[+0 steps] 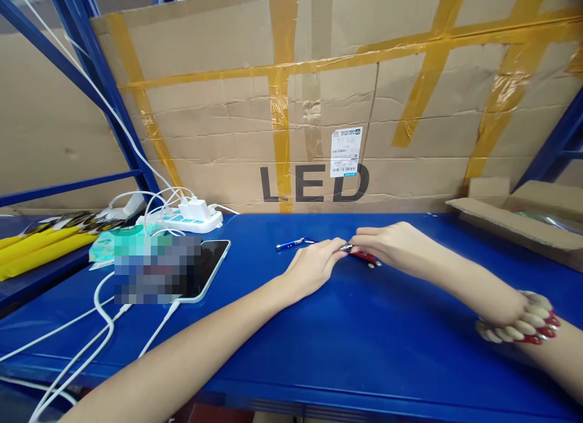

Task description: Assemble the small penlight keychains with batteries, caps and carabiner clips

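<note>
Both hands meet over the blue tabletop. The fingers of my left hand (312,268) are closed in a pinch at a small silver metal piece (346,247). From the other side, my right hand (387,244) is closed too, its fingertips at the same piece; whether it grips anything else is hidden. Just below the right fingers shows a slim red pen-like thing (364,257), partly covered by them. Beside its end lie two small shiny bits (374,264), too small to name. Behind my left hand rests a blue pen-shaped thing with a dark strap (290,244).
At the left are a phone (218,259) on a white cable, a blurred patch, a green packet (101,247) and a white power strip (195,216) with plugs. Yellow items (40,250) lie farther left. An open carton (523,223) stands right; a large LED cardboard sheet (218,131) walls the back.
</note>
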A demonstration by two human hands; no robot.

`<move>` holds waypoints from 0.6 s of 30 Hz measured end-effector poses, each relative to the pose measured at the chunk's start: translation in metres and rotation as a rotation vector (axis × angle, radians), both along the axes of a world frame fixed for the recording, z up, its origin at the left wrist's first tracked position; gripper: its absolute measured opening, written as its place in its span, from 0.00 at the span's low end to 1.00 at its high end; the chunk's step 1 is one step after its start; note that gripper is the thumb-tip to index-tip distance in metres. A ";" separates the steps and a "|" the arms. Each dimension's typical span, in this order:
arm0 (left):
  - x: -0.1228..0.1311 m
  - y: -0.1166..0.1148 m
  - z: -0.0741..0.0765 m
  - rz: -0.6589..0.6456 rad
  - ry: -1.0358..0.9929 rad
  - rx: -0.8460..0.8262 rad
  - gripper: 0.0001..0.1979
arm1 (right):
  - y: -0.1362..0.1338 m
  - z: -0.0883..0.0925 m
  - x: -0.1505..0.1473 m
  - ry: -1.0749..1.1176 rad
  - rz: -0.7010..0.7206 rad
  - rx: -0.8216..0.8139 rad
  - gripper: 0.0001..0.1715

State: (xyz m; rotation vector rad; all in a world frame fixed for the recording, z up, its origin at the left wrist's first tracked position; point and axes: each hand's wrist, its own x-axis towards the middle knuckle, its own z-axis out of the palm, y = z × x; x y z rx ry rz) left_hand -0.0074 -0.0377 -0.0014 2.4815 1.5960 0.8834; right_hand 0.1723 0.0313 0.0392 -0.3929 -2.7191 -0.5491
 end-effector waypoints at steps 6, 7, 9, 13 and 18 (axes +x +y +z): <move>0.000 -0.001 0.000 -0.036 -0.033 0.016 0.13 | -0.001 0.002 0.001 0.030 0.019 -0.096 0.27; 0.000 0.000 -0.001 -0.038 -0.030 0.022 0.13 | 0.000 0.002 0.001 0.027 0.021 -0.109 0.26; -0.001 0.000 -0.001 -0.042 -0.014 0.035 0.13 | 0.002 0.000 0.000 0.021 0.022 -0.131 0.26; -0.002 0.000 -0.002 -0.046 0.032 0.073 0.13 | 0.003 -0.004 0.000 -0.002 0.026 -0.134 0.24; -0.002 -0.004 -0.003 -0.020 0.104 0.133 0.14 | -0.003 -0.005 0.000 -0.029 0.024 -0.028 0.21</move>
